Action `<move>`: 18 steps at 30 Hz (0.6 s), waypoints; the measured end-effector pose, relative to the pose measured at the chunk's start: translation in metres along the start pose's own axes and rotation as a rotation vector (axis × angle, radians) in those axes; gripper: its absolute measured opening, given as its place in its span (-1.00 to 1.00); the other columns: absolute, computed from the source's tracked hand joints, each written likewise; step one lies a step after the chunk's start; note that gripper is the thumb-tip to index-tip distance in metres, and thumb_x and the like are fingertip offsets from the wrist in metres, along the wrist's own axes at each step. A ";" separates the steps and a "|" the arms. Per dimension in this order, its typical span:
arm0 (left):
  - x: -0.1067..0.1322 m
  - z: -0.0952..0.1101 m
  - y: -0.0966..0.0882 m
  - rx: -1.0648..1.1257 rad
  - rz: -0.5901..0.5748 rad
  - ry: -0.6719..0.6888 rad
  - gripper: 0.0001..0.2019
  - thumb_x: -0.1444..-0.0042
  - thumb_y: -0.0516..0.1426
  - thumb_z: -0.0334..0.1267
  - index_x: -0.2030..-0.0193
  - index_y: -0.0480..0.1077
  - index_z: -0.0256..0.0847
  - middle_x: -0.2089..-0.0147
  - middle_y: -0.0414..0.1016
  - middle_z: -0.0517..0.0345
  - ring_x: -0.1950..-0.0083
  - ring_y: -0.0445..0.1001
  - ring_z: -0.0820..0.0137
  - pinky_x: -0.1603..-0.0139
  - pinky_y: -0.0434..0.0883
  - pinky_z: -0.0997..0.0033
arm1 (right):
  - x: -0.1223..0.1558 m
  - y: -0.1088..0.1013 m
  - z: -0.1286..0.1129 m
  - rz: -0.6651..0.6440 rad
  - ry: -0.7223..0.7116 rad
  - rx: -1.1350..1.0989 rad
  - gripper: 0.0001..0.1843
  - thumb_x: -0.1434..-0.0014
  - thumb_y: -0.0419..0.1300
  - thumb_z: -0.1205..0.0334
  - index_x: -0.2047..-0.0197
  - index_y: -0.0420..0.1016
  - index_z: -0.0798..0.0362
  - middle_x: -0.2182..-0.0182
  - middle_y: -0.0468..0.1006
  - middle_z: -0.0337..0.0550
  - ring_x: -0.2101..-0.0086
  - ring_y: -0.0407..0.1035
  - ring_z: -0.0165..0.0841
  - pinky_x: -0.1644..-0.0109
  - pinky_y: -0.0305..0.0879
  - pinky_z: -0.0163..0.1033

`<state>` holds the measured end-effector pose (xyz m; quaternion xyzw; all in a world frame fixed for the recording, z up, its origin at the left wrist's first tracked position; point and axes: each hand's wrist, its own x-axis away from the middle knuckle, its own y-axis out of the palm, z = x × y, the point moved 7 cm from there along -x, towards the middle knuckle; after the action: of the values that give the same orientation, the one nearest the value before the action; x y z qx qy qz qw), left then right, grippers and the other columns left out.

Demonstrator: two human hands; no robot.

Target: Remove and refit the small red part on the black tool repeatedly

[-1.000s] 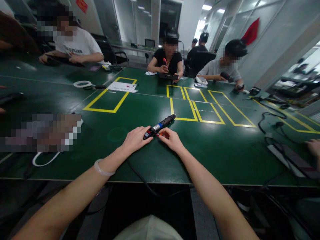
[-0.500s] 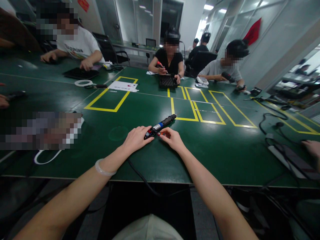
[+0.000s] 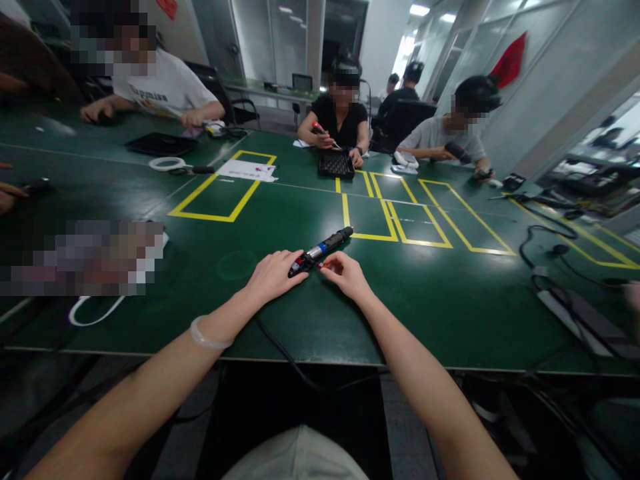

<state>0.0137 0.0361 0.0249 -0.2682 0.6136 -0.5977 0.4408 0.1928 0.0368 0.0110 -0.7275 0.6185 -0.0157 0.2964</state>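
Observation:
An electric screwdriver [image 3: 321,249] lies slanted on the green table, its casing open, with a silver motor body, a blue band and a black nose pointing away to the right. My left hand [image 3: 273,275] is closed around its near end, thumb along the near side; red and grey parts show beside the fingers. Close by on the right, my right hand [image 3: 347,275] pinches a small red-orange piece [image 3: 327,267] against the screwdriver's side. Fingers cover most of that piece, so its kind is unclear. A black cable [image 3: 283,352] runs from under my left wrist over the table edge.
Yellow tape rectangles [image 3: 370,237] mark the table [image 3: 240,327] ahead. A paper sheet [image 3: 246,171] and scissors-like white-looped item [image 3: 167,164] lie farther left. A bag with a white strap [image 3: 95,320] is at left, cables [image 3: 530,257] at right. Several co-workers sit around.
My hands and the screwdriver stay nearly in place. The co-worker at the far left has moved a hand rightward, off the flat black item.

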 end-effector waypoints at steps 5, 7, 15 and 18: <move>0.000 -0.001 0.001 -0.003 0.007 -0.001 -0.42 -0.29 0.08 0.07 -0.34 0.28 -0.21 -0.10 0.49 -0.09 -0.05 0.46 0.13 -0.02 0.36 0.23 | 0.001 0.006 -0.001 -0.026 -0.029 0.040 -0.83 -0.14 0.27 0.17 0.24 0.42 0.06 0.41 0.44 -0.27 0.45 0.27 -0.43 0.28 0.24 -0.29; 0.000 -0.001 0.001 -0.004 0.009 -0.001 -0.43 -0.30 0.08 0.06 -0.34 0.28 -0.20 -0.10 0.49 -0.08 -0.05 0.46 0.13 -0.02 0.36 0.24 | 0.001 0.010 -0.003 -0.038 -0.038 0.064 -0.83 -0.15 0.27 0.17 0.24 0.42 0.06 0.40 0.45 -0.26 0.45 0.27 -0.42 0.28 0.24 -0.29; 0.000 0.003 0.000 -0.020 -0.004 0.016 -0.43 -0.29 0.09 0.04 -0.35 0.27 -0.19 -0.11 0.48 -0.07 -0.06 0.46 0.14 -0.02 0.36 0.23 | 0.000 0.023 -0.012 -0.055 -0.139 0.156 -0.87 -0.21 0.24 0.21 0.18 0.43 0.04 0.29 0.49 -0.20 0.37 0.34 -0.39 0.23 0.27 -0.29; 0.000 0.005 0.000 -0.026 -0.004 0.032 -0.43 -0.29 0.10 0.03 -0.35 0.26 -0.18 -0.13 0.47 -0.08 -0.08 0.44 0.13 -0.03 0.35 0.22 | 0.000 0.030 -0.014 -0.079 -0.163 0.246 -0.91 -0.23 0.23 0.23 0.17 0.44 0.01 0.23 0.49 -0.18 0.31 0.36 -0.36 0.18 0.28 -0.28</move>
<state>0.0183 0.0340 0.0251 -0.2655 0.6279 -0.5947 0.4260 0.1607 0.0295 0.0088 -0.7085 0.5566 -0.0437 0.4317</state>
